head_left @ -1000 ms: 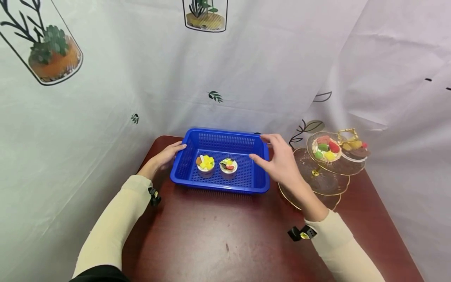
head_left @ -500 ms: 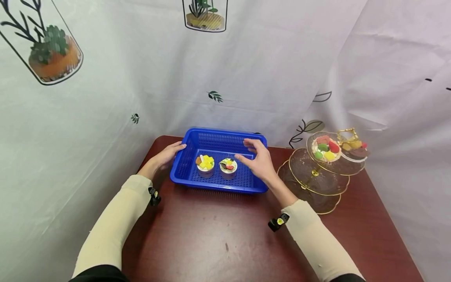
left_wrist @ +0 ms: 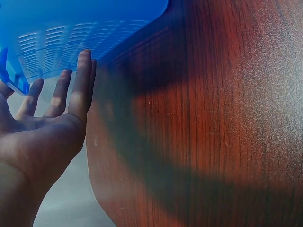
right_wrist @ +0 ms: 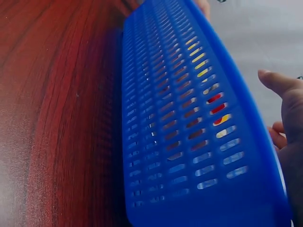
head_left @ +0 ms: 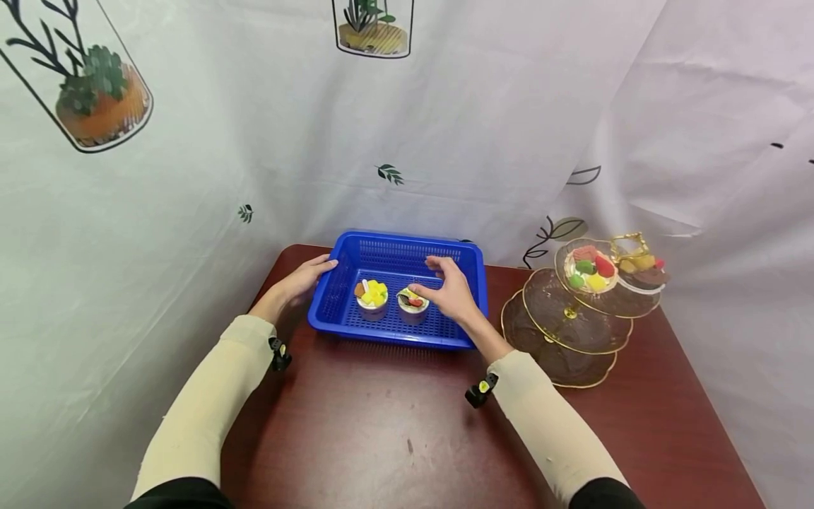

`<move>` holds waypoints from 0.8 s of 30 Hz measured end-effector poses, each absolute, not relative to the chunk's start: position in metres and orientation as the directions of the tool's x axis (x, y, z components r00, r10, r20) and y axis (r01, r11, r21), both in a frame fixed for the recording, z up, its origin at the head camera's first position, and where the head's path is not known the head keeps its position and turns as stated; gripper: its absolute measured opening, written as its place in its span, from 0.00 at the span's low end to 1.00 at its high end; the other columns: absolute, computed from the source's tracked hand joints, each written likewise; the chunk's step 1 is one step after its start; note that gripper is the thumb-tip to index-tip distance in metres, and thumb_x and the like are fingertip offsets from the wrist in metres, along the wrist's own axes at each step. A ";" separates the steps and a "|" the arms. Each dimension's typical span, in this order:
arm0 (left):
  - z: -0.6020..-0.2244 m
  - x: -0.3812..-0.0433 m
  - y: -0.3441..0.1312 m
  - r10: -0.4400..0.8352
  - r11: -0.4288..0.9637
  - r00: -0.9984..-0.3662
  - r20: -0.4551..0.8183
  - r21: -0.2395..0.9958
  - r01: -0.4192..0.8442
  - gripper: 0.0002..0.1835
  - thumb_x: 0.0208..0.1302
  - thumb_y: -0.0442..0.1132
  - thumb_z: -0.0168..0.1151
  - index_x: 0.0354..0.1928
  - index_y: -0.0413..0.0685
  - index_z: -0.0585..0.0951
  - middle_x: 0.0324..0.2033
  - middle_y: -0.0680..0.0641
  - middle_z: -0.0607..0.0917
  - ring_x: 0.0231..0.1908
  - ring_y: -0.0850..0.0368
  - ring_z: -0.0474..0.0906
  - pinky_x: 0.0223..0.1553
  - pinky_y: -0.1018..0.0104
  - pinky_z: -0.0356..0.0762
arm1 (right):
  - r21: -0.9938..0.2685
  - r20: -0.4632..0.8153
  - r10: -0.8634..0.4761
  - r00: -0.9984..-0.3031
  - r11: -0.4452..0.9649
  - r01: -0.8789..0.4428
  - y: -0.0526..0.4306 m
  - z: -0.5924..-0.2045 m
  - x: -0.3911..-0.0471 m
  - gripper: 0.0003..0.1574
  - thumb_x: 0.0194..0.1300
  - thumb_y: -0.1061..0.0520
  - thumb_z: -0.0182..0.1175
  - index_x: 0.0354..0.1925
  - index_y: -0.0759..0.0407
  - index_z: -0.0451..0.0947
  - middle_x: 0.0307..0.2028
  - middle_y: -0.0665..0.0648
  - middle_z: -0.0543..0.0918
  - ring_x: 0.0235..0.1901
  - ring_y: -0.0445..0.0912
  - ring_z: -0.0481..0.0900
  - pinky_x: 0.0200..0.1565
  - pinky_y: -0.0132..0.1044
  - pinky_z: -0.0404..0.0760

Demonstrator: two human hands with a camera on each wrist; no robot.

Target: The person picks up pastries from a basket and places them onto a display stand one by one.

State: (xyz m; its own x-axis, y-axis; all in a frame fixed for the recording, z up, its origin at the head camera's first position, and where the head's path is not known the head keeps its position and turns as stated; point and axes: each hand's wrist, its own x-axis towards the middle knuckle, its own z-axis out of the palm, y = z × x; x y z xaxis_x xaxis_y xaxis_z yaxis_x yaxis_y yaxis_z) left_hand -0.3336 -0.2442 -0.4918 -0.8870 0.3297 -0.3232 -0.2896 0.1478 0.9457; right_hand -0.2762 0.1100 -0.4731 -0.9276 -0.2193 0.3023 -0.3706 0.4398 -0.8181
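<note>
A blue plastic basket (head_left: 397, 341) sits on the table with two small dessert cups in it. The left cup (head_left: 372, 300) is topped with yellow cubes. The right cup (head_left: 413, 311) has cream and red and dark fruit pieces. My left hand (head_left: 302, 280) holds the basket's left end, thumb over the rim; in the left wrist view the fingers (left_wrist: 81, 87) lie along its slotted outer wall. Over the basket's right half, my right hand (head_left: 453, 291) reaches in with thumb and fingers spread apart and nothing between them. Its thumb overlaps the right cup's edge in the head view.
To the right stands a tiered clear stand with gold rims (head_left: 572, 332). Its top tier carries a fruit tart (head_left: 591, 272) and a brown-bottomed dessert (head_left: 644, 274). White printed cloth (head_left: 445, 141) hangs behind the dark red wooden table (head_left: 356, 424).
My right hand has moved left and inward from the basket's right rim to the right cup. My left hand and the cups stay where they were.
</note>
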 end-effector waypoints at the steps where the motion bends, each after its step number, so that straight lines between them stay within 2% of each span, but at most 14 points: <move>1: -0.492 -0.334 -0.244 0.327 0.148 -0.888 -0.324 0.945 -0.290 0.36 0.73 0.60 0.52 0.76 0.57 0.56 0.63 0.36 0.74 0.52 0.41 0.81 0.48 0.45 0.82 | -0.817 0.294 -0.223 -0.930 0.446 -0.365 0.109 -0.474 -0.277 0.50 0.55 0.42 0.74 0.66 0.65 0.68 0.60 0.62 0.75 0.61 0.52 0.72 0.64 0.48 0.71; 8: -0.492 -0.334 -0.244 0.340 0.132 -0.884 -0.321 0.947 -0.293 0.35 0.74 0.58 0.51 0.76 0.56 0.57 0.63 0.36 0.74 0.53 0.41 0.80 0.49 0.45 0.81 | -0.810 0.228 -0.255 -0.940 0.486 -0.329 0.107 -0.480 -0.279 0.50 0.55 0.45 0.75 0.67 0.65 0.68 0.60 0.62 0.74 0.61 0.55 0.72 0.63 0.51 0.71; 15: -0.492 -0.334 -0.245 0.338 0.111 -0.883 -0.325 0.946 -0.306 0.34 0.75 0.56 0.51 0.77 0.56 0.56 0.64 0.35 0.73 0.52 0.44 0.81 0.48 0.46 0.82 | -0.749 0.191 -0.283 -0.940 0.577 -0.326 0.106 -0.483 -0.279 0.52 0.52 0.38 0.76 0.65 0.62 0.69 0.59 0.59 0.74 0.61 0.57 0.72 0.62 0.48 0.72; 24: -0.493 -0.333 -0.244 0.330 0.126 -0.889 -0.317 0.948 -0.292 0.34 0.75 0.56 0.50 0.77 0.55 0.56 0.64 0.35 0.73 0.53 0.43 0.80 0.49 0.46 0.81 | -0.702 0.132 -0.344 -0.930 0.630 -0.333 0.106 -0.487 -0.275 0.53 0.52 0.39 0.76 0.65 0.65 0.68 0.60 0.61 0.73 0.60 0.56 0.72 0.61 0.50 0.73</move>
State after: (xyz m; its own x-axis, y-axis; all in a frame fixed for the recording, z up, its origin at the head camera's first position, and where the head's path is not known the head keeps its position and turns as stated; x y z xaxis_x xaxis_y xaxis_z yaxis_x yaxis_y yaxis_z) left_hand -0.3326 -0.2440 -0.4927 -0.8890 0.3301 -0.3174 -0.2917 0.1262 0.9481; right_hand -0.2751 0.1057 -0.4869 -0.9295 -0.3441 0.1325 -0.3331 0.6296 -0.7018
